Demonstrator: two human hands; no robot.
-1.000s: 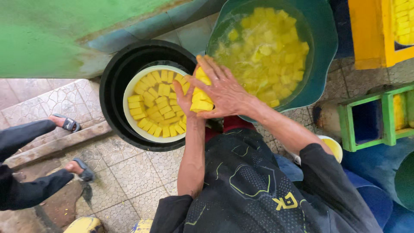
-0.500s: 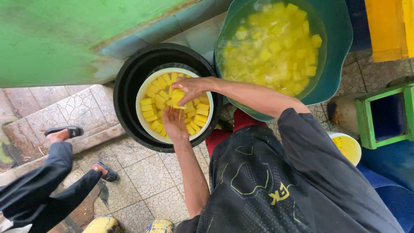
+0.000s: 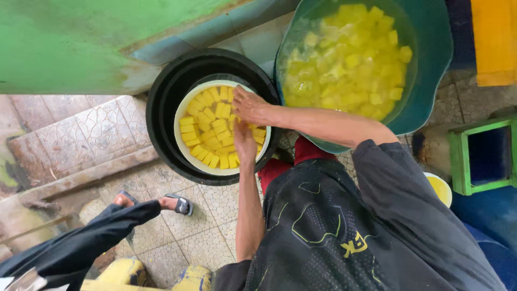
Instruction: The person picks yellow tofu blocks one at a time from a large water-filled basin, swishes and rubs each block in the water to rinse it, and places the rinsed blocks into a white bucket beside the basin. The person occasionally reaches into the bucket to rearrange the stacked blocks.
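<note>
At the far left a green wall [image 3: 81, 43] rose above cracked tile steps [image 3: 75, 140], and another person's sandalled feet [image 3: 175, 203] stood on the tiled floor [image 3: 210, 237]. Next came a black tub [image 3: 161, 118] with a cream bowl [image 3: 186, 148] nested inside, packed with rows of yellow blocks [image 3: 207, 134]. The left hand [image 3: 245, 143] lay flat, fingers together, on the blocks at the bowl's near right edge; the right hand [image 3: 250, 105] pressed down beside it, loosely spread. Neither was clamped on a piece, as far as could be told. The blocks looked soft, wet and likely crumbly, best taken by their broad faces with light pressure. Further right, a teal basin [image 3: 431, 70] held more yellow cubes in cloudy water. The blocks beneath both hands were hidden, and a small yellow-filled bowl [image 3: 442, 188] was half covered by the sleeve.
</note>
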